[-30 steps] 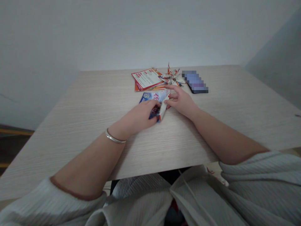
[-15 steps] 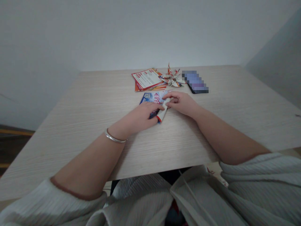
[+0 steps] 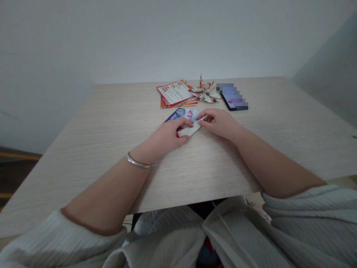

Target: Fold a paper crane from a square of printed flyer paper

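Observation:
A printed paper sheet (image 3: 190,115) lies under both of my hands, blue and pink on its far side with a code square. Its near edge is turned over, showing a white strip with a bit of red. My left hand (image 3: 174,133) pinches the left part of this turned edge between thumb and fingers. At the right end of the strip, my right hand (image 3: 216,121) grips the paper with thumb and curled fingers. Parts of the sheet are hidden beneath my fingers.
Behind the sheet lies a stack of printed flyers (image 3: 176,93). A folded paper flower (image 3: 206,92) with pointed petals touches the stack's right side. Farther right is a phone (image 3: 233,97), its screen blurred out. The pale wooden table (image 3: 117,119) meets a wall at the back.
The sheet has turned, so its white folded edge runs more sideways than before. My left hand has shifted slightly, and my right hand has moved a little to the right.

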Motion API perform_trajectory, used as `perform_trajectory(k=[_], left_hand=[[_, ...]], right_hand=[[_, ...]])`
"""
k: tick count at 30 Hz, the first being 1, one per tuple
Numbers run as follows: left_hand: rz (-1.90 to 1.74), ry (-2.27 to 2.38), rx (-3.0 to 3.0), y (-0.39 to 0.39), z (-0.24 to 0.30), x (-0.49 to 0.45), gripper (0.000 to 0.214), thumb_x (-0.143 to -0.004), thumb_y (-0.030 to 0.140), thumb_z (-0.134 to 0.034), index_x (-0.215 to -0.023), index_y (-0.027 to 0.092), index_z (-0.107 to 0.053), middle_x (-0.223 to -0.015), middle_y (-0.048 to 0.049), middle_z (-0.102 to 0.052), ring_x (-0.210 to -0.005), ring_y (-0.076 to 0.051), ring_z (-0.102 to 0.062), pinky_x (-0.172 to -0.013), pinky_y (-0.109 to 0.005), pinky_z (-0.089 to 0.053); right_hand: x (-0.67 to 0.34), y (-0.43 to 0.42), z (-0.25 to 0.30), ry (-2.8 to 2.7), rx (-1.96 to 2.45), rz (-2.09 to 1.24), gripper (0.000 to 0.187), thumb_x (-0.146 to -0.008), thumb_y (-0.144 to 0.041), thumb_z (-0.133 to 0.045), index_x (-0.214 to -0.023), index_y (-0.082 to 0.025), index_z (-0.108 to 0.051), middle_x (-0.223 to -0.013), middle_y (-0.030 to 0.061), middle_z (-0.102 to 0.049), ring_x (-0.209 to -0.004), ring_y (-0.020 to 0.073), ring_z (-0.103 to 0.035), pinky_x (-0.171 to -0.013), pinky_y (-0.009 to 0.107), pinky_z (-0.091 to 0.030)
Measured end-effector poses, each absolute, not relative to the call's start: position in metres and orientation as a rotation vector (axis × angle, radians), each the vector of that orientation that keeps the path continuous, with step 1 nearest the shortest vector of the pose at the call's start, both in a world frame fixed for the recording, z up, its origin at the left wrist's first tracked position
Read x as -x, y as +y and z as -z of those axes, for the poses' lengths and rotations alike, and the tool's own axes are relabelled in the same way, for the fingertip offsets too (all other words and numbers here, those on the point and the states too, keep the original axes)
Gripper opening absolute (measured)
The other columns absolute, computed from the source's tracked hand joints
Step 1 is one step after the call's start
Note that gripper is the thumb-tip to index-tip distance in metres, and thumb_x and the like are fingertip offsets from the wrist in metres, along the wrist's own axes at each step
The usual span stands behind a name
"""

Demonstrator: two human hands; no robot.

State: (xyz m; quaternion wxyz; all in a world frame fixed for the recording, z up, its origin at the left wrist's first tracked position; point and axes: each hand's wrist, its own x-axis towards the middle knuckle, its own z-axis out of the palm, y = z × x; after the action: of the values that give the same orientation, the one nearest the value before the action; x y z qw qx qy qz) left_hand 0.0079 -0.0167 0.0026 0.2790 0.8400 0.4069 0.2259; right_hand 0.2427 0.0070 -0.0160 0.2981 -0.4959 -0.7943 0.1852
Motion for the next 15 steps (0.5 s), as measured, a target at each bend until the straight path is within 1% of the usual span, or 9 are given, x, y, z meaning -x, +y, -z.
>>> perform_trajectory(k=[2, 4, 5, 6, 8, 11, 13, 15], left_hand=[[-0.641, 1.122, -2.2, -0.014, -0.004, -0.006, 0.044, -0.08, 0.021, -0.061, -0.123, 0.019, -0.068, -0.117, -0.0052, -0.073, -0.095, -0.021, -0.067, -0.088, -0.036, -0.054], [-0.723, 1.13, -2.16, -0.011, -0.004, -0.004, 0.043, -0.079, 0.022, -0.061, -0.121, 0.019, -0.069, -0.118, -0.005, -0.073, -0.096, -0.02, -0.067, -0.092, -0.038, -0.055], [-0.788, 1.116, -2.136, -0.009, -0.004, -0.003, 0.042, -0.08, 0.022, -0.062, -0.121, 0.019, -0.068, -0.12, -0.0052, -0.072, -0.101, -0.021, -0.067, -0.097, -0.039, -0.054], [-0.863, 1.092, -2.098, -0.007, -0.004, -0.001, 0.041, -0.08, 0.023, -0.062, -0.121, 0.019, -0.068, -0.123, -0.0057, -0.072, -0.107, -0.022, -0.066, -0.102, -0.04, -0.053], [-1.0, 1.033, -1.973, -0.003, -0.002, 0.001, 0.042, -0.082, 0.026, -0.063, -0.123, 0.019, -0.065, -0.128, -0.007, -0.069, -0.114, -0.023, -0.066, -0.105, -0.042, -0.053], [-1.111, 0.938, -1.785, 0.003, 0.004, 0.001, 0.045, -0.082, 0.027, -0.066, -0.127, 0.022, -0.06, -0.13, -0.0078, -0.068, -0.11, -0.023, -0.068, -0.097, -0.042, -0.059], [-1.153, 0.907, -1.727, 0.005, 0.007, 0.0, 0.046, -0.083, 0.025, -0.066, -0.127, 0.023, -0.058, -0.132, -0.0079, -0.067, -0.111, -0.024, -0.069, -0.095, -0.041, -0.061], [-1.178, 0.903, -1.72, 0.005, 0.007, -0.001, 0.044, -0.084, 0.023, -0.065, -0.128, 0.024, -0.056, -0.133, -0.0083, -0.066, -0.115, -0.024, -0.068, -0.095, -0.04, -0.061]], right_hand=[[-0.245, 0.008, 0.015, -2.138, 1.235, -0.358, 0.012, -0.086, -0.029, -0.07, -0.093, -0.023, -0.078, -0.103, 0.0077, -0.075, -0.098, 0.0247, -0.068, -0.092, 0.042, -0.053], [-0.248, 0.008, 0.013, -2.155, 1.112, -0.211, 0.017, -0.084, -0.033, -0.074, -0.098, -0.025, -0.078, -0.13, 0.0107, -0.068, -0.125, 0.0313, -0.06, -0.109, 0.051, -0.044], [-0.248, 0.008, 0.011, -2.165, 1.054, -0.158, 0.022, -0.083, -0.036, -0.076, -0.102, -0.026, -0.077, -0.14, 0.0104, -0.063, -0.134, 0.0332, -0.054, -0.114, 0.054, -0.039], [-0.249, 0.007, 0.009, -2.185, 1.002, -0.129, 0.026, -0.083, -0.039, -0.076, -0.106, -0.028, -0.076, -0.145, 0.0095, -0.06, -0.138, 0.0339, -0.051, -0.116, 0.056, -0.036], [-0.249, 0.005, 0.005, -2.223, 0.909, -0.101, 0.031, -0.083, -0.042, -0.076, -0.111, -0.029, -0.073, -0.143, 0.008, -0.063, -0.136, 0.0325, -0.054, -0.115, 0.055, -0.037], [-0.247, 0.003, 0.003, -2.236, 0.823, -0.077, 0.034, -0.085, -0.04, -0.074, -0.117, -0.029, -0.069, -0.131, 0.0077, -0.07, -0.124, 0.0298, -0.062, -0.111, 0.052, -0.042], [-0.246, 0.002, 0.004, -2.212, 0.816, -0.07, 0.037, -0.087, -0.038, -0.072, -0.122, -0.028, -0.067, -0.126, 0.008, -0.072, -0.119, 0.0289, -0.064, -0.108, 0.051, -0.045], [-0.246, 0.001, 0.005, -2.182, 0.818, -0.066, 0.036, -0.089, -0.036, -0.069, -0.124, -0.027, -0.067, -0.122, 0.0081, -0.073, -0.116, 0.0282, -0.065, -0.105, 0.05, -0.048]])
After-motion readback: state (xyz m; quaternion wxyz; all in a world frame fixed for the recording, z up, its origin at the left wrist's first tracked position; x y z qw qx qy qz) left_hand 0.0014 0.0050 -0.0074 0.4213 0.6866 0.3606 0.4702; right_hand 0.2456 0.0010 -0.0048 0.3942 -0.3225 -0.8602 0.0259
